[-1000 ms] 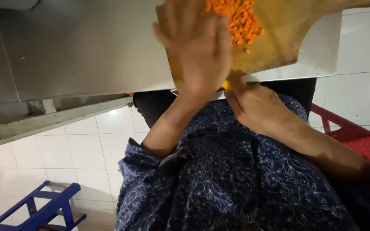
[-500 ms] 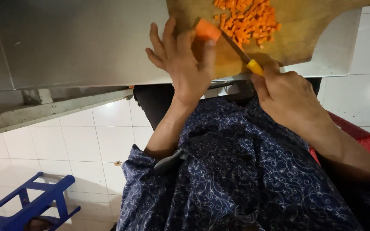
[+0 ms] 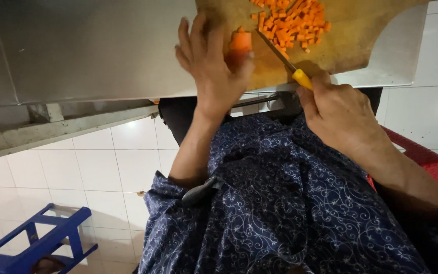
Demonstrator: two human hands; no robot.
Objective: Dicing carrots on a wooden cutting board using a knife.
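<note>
A wooden cutting board (image 3: 351, 45) lies on a steel counter at the top of the view. My left hand (image 3: 211, 66) rests on the board's near left part, with thumb and fingers pinching a short chunk of carrot (image 3: 240, 41). My right hand (image 3: 338, 114) grips the yellow handle of a knife (image 3: 286, 58). Its blade points up and left across the board, just right of the carrot chunk. A heap of small diced carrot cubes (image 3: 292, 23) sits on the board beyond the blade.
The steel counter (image 3: 87, 45) spans the top left, with a ledge under it. White floor tiles (image 3: 102, 167) lie below. A blue plastic stool (image 3: 36, 243) stands at the bottom left and a red plastic crate (image 3: 427, 157) at the right. My patterned blue clothing (image 3: 280, 218) fills the lower middle.
My left hand lifted off the diced heap and now holds a carrot chunk at the board's left. The right hand brought the knife up onto the board beside the chunk.
</note>
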